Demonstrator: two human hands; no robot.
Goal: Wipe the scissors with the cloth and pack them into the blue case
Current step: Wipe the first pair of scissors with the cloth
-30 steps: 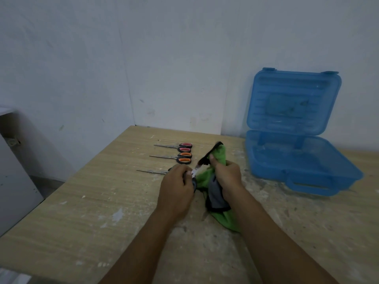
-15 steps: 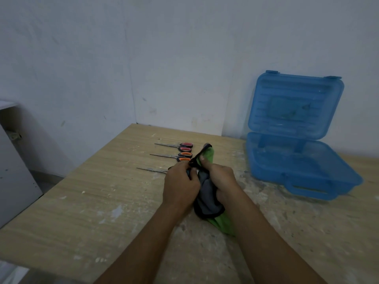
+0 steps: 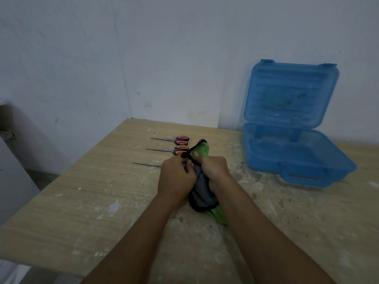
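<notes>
Seems mid-wipe. Grips one pair of scissors (image 3: 184, 165) in the left hand (image 3: 176, 177), fingers curled tight to steady it, with only a blue sliver showing. Bunches the cloth (image 3: 202, 191) in the right hand (image 3: 213, 171), thumb on top, probably squeezing fabric round the hidden blade. Has three more pairs lined up on the tabletop (image 3: 82, 201) just beyond the left hand, likely awaiting their turn: a red-handled pair (image 3: 181, 139), an orange-handled pair (image 3: 180, 150) and a third pair (image 3: 146, 163) with its handle behind the knuckles. Keeps the blue case (image 3: 266, 168) open well right of the right hand, lid against the wall, ready for packing.
</notes>
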